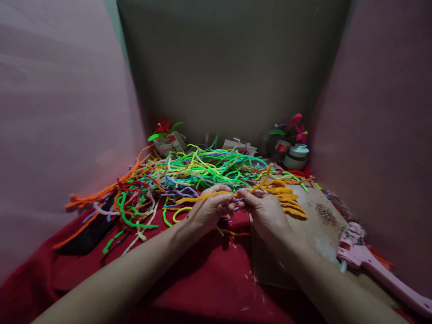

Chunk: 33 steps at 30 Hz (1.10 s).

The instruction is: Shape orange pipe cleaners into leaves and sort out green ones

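Note:
Near the middle of the view my left hand [214,207] and my right hand [261,209] pinch one orange-yellow pipe cleaner [202,197] between them, their fingertips almost meeting. One end of it sticks out to the left past my left hand, and the other rises to the upper right beyond my right hand. Just behind my right hand lie several orange-yellow pipe cleaner pieces bent into loops [286,198], on a cardboard sheet [313,234]. A big tangled pile of pipe cleaners [209,168] in green, yellow, purple and orange spreads behind both hands.
A pink glue gun [367,258] rests on the right side of the cardboard. Red cloth [202,279] covers the table. At the back right stands a pale jar [297,156] near pink flowers [297,126]; a red flower [164,126] is at the back left. Walls close in both sides.

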Available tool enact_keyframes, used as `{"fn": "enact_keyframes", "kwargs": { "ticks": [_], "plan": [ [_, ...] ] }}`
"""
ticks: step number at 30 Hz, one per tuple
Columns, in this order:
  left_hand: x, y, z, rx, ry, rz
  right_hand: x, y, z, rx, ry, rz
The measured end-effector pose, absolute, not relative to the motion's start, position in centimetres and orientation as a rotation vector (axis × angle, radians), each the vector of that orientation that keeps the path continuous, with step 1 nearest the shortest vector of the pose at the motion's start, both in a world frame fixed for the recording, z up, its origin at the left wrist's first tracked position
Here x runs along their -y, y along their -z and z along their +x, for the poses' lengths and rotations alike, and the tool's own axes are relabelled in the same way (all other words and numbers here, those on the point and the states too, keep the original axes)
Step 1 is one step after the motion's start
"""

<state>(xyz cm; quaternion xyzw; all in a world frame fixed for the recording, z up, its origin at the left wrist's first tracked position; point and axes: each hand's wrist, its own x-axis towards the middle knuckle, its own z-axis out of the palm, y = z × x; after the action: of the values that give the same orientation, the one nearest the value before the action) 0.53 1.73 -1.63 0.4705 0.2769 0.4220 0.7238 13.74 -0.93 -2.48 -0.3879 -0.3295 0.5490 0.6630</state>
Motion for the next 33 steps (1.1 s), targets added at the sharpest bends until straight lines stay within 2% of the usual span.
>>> {"fn": "enact_keyframes", "kwargs": {
  "ticks": [4, 18, 33],
  "plan": [
    [-2.1, 1.6, -0.3, -0.637, -1.028, 1.038, 1.0, 2.6, 13.8, 0.796, -1.194, -0.918],
    [-1.6, 2.5, -0.1, -0.703, -0.905, 1.08, 1.6, 2.7, 13.3, 0.736, -1.35, -0.748],
    [-1.6, 2.6, -0.2, -0.733, -0.923, 1.222, 2.0, 3.9, 13.4, 0.881, -1.349, -1.004]
  ]
}}
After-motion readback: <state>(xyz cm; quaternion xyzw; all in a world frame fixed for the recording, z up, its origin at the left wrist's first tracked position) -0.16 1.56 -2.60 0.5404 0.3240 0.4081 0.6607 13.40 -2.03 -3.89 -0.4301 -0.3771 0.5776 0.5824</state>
